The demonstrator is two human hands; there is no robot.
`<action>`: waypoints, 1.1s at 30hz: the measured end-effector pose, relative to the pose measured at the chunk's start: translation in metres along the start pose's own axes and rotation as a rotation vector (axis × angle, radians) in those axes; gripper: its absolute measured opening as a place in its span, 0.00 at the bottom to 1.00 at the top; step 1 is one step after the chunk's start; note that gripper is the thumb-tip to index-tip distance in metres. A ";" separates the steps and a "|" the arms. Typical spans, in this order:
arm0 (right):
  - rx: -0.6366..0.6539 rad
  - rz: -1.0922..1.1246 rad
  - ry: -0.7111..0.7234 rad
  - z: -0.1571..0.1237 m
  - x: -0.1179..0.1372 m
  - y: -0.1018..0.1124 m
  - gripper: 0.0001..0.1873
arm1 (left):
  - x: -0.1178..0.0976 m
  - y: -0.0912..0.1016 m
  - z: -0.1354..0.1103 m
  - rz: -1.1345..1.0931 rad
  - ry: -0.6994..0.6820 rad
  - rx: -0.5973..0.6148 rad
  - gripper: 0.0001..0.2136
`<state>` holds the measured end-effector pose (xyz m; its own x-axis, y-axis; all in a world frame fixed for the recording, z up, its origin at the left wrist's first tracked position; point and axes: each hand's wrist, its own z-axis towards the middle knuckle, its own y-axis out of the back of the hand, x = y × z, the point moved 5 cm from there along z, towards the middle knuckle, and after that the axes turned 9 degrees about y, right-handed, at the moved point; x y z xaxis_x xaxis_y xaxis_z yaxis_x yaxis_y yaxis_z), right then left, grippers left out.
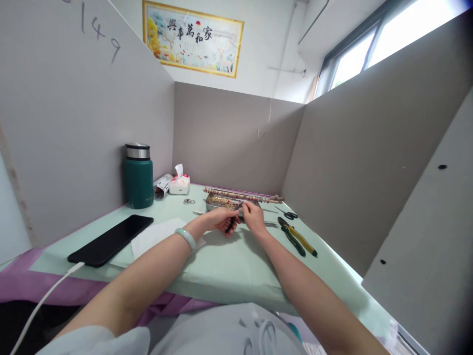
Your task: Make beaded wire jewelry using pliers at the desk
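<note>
My left hand (220, 219), with a pale green bangle (185, 238) on its wrist, is closed around a small dark-handled tool that looks like pliers (229, 227). The fingers hide most of that tool. Close beside it, my right hand (253, 217) is pinched at the tool's front end; what it holds is too small and covered to name. Just beyond both hands sits a shallow metal tray (210, 207) with gold-coloured and red small pieces in it. Thin rods strung with red beads (240, 195) lie across the tray's far side.
Green-and-yellow pliers (297, 236) and black scissors (290, 215) lie to the right. On the left are a black phone (111, 240) with a white cable (48, 305), white paper (148, 241), a green bottle (139, 180) and a tissue pack (179, 184). Grey partitions (236, 133) enclose the table.
</note>
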<state>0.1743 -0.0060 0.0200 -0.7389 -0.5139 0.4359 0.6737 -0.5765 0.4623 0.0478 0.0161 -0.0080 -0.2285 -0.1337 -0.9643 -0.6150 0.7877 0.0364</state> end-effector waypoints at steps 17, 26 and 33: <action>0.122 -0.437 0.017 -0.001 0.000 -0.002 0.16 | -0.001 0.002 0.001 0.216 0.019 -0.224 0.18; 0.177 -0.552 0.018 -0.003 0.003 -0.005 0.16 | 0.003 0.006 0.006 0.331 0.020 -0.307 0.12; 0.172 -0.538 0.036 -0.003 0.002 -0.008 0.16 | 0.006 0.011 0.011 0.412 -0.015 -0.335 0.11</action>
<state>0.1675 -0.0045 0.0151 -0.9768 -0.1989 0.0788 0.1921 -0.6527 0.7329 0.0475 0.0303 -0.0164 -0.4929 0.1571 -0.8558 -0.6845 0.5371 0.4929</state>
